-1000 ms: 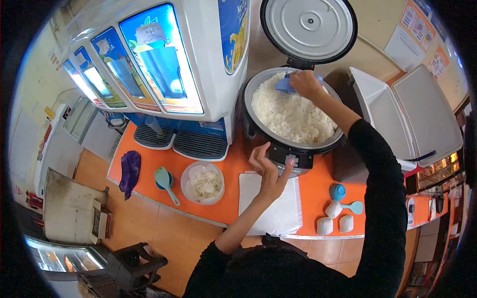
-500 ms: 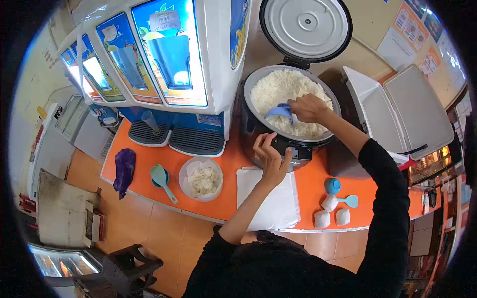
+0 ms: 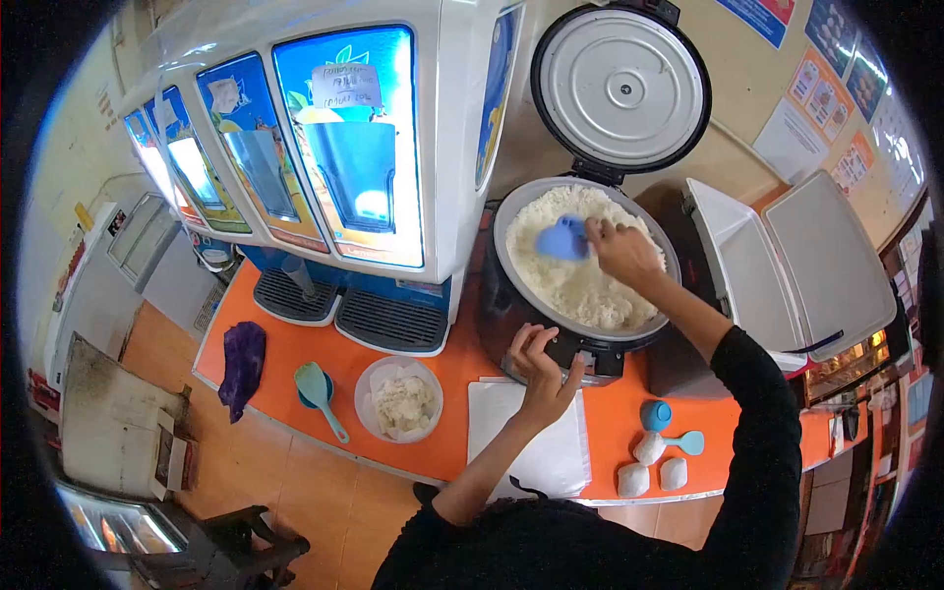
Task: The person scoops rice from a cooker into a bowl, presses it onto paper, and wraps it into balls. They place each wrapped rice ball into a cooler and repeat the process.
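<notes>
My right hand (image 3: 624, 254) is closed around a blue scoop (image 3: 562, 239), slightly blurred, over the white rice (image 3: 600, 295) in the large cooker. The black rice cooker (image 3: 497, 329) stands with its round metal lid (image 3: 626, 88) raised at the back. Against the cooker's front, beside the latch, rests my left hand (image 3: 541, 379) with its fingers apart, holding nothing. Below that hand lies a stack of white sheets (image 3: 536, 447). A white bowl (image 3: 435, 390) containing lined rice sits to their left.
A drinks dispenser (image 3: 452, 118) stands left of the cooker, an open cool box (image 3: 747, 265) right. On the orange table (image 3: 295, 334) are a green rice paddle (image 3: 313, 383), a purple cloth (image 3: 242, 369), a blue cup (image 3: 656, 415), a light-blue spoon (image 3: 691, 442) and three white wrapped lumps (image 3: 633, 480).
My right hand has lifted the scoop from the front of the rice toward the pot's middle, turning it. My left hand stays on the cooker's front. The view has tilted up slightly.
</notes>
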Available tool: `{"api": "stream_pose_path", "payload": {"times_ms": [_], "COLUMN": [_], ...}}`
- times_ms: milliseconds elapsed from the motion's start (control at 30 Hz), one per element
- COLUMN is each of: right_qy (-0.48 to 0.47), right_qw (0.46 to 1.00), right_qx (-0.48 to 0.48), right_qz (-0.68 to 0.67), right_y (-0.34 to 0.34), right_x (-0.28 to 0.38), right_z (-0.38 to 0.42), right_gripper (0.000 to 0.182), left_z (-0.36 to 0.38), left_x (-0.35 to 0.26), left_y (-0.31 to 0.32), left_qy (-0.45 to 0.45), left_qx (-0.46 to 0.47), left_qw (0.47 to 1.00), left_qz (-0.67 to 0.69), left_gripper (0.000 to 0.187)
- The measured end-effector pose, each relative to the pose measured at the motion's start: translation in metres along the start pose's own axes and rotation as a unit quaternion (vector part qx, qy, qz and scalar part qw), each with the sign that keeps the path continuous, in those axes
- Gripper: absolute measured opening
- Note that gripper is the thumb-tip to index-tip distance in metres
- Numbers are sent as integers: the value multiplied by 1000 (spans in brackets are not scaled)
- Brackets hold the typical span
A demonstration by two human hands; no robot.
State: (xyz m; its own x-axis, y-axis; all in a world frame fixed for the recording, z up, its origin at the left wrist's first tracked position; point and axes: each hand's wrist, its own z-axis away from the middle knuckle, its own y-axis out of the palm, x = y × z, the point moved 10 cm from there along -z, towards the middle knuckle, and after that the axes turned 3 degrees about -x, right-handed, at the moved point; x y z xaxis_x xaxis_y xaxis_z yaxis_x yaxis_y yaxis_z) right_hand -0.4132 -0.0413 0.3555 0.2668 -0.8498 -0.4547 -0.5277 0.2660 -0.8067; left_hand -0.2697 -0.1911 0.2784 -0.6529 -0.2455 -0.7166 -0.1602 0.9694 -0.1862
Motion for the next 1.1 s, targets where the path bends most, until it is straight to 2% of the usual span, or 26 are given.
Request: {"api": "stream_pose_path", "payload": {"times_ms": [33,67,133,167,233,333,367,467,667,900,933,1000,1033,1067,1100], "right_qy": [-105,-119,32,32,41,36,36,14,50,92,88,1,78,131,113], "right_qw": [993,992,999,998,971,966,955,953,940,914,914,919,870,851,922], "right_qx": [-24,-19,42,46,214,208,250,254,260,277,278,236,359,368,278], "right_qz": [55,45,-12,-12,-94,-149,-157,-163,-215,-281,-282,-317,-330,-351,-244], "right_y": [0,5,12,11,41,28,25,0,-38,-25,-15,-5,-17,-11,-25], "right_x": [26,31,-5,-8,-9,0,8,36,24,16,8,-5,-14,-31,-44], "right_z": [2,2,-15,-22,-19,-12,-4,10,59,67,70,59,51,45,24], "right_gripper": [39,36,33,33,33,36,34,34,34,38,38,42,44,41,38], "left_z": [1,3,3,4,5,1,1,0,7,5,6,6,6,5,5], "left_x": [2,4,6,7,5,3,3,1,-1,2,3,3,4,5,4], "left_y": [1,2,3,3,1,0,-1,0,1,2,0,-1,-2,-3,-2], "left_qy": [-7,-16,-23,-24,-24,-19,-18,-14,-2,1,1,-9,-19,-21,-17], "left_qx": [8,17,20,7,-2,6,5,6,-9,-26,-33,-36,-36,-36,-37], "left_qw": [1000,1000,1000,1000,999,1000,1000,1000,1000,1000,999,999,999,999,999], "left_qz": [1,1,0,15,31,16,8,-1,4,4,10,12,20,18,10], "left_gripper": [58,58,57,57,57,54,54,54,54,53,53,53,53,53,53]}}
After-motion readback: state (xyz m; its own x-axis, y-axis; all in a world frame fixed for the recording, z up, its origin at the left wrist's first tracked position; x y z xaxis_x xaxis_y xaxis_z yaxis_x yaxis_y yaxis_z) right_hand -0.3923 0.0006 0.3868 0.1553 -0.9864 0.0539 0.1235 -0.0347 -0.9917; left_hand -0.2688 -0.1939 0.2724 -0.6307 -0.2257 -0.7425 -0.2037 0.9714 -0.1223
